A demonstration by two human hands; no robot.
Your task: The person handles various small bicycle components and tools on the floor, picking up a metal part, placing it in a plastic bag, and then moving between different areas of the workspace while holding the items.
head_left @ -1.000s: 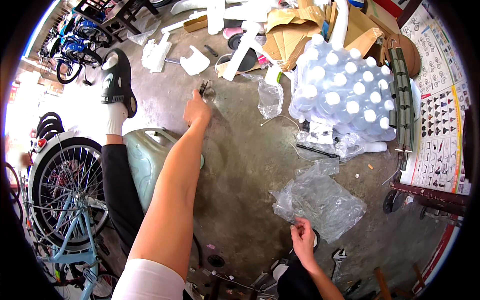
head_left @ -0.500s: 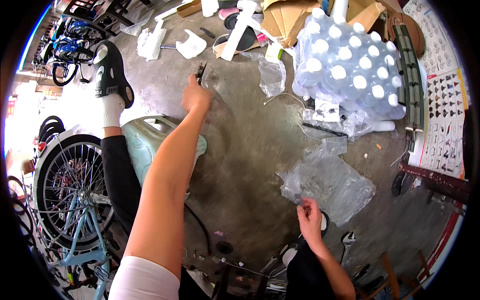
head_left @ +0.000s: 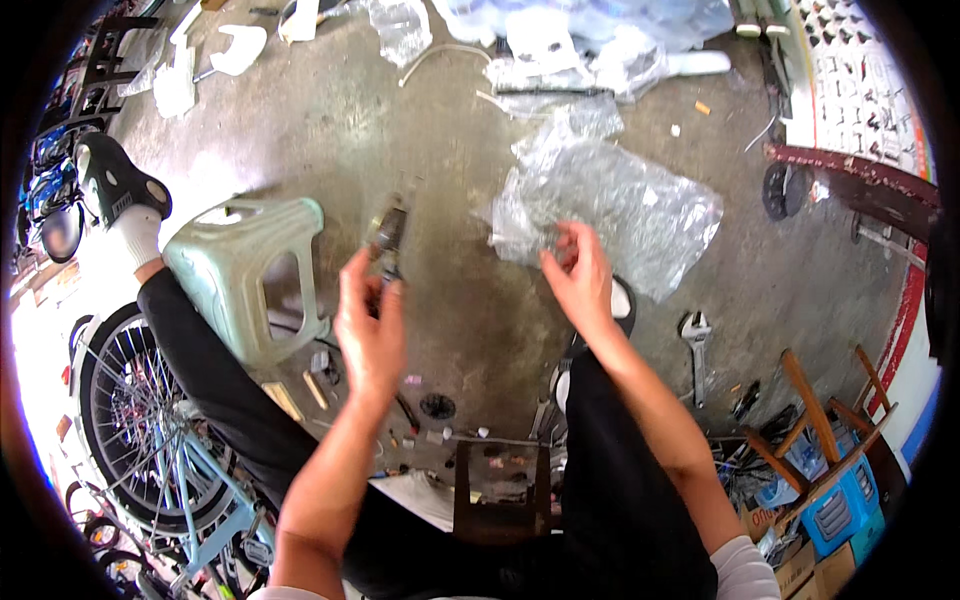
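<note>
My left hand is closed around a small dark metal tool that looks like pliers. The tool points away from me over the floor; motion blur hides its details. My right hand hovers by the near edge of a crumpled clear plastic bag. Its fingers are loosely curled with the thumb apart, and I see nothing between them. Whether the fingertips touch the bag I cannot tell.
A pale green plastic stool stands left, beside my outstretched leg. Beyond it is a light blue bicycle. An adjustable wrench lies on the floor at right, near a wooden-legged stool. Wrapped bottles stand at the back.
My left hand has drawn back toward me from beyond the stool with the tool in it. The view has tilted down. My right hand stays beside the plastic bag.
</note>
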